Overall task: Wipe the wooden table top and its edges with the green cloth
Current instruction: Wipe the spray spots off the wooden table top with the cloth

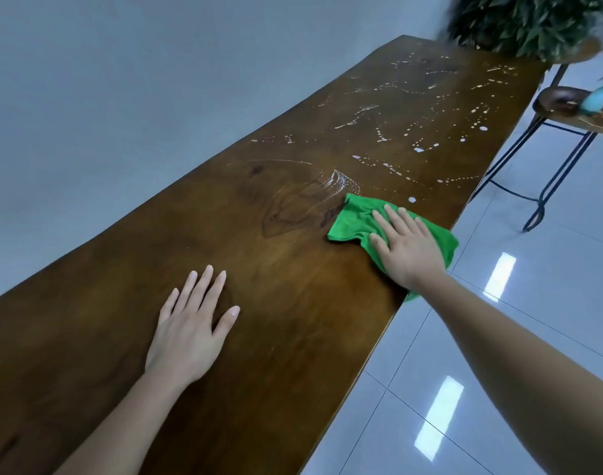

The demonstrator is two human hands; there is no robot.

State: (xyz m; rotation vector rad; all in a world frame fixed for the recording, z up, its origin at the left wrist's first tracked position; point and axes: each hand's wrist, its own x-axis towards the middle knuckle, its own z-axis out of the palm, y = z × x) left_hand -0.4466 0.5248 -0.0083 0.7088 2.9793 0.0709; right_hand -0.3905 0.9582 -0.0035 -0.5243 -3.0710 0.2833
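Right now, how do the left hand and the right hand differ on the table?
The left hand lies flat on the bare wood of the table; the right hand presses on the green cloth. The left hand sits nearer the camera, about mid-width; the right hand is farther along, by the table's right edge, close to the white droplets. Both are palm down with fingers straight.

Ahead the table top (379,125) lies open, strewn only with white droplets (392,168); a potted plant (519,22) blocks its far end.
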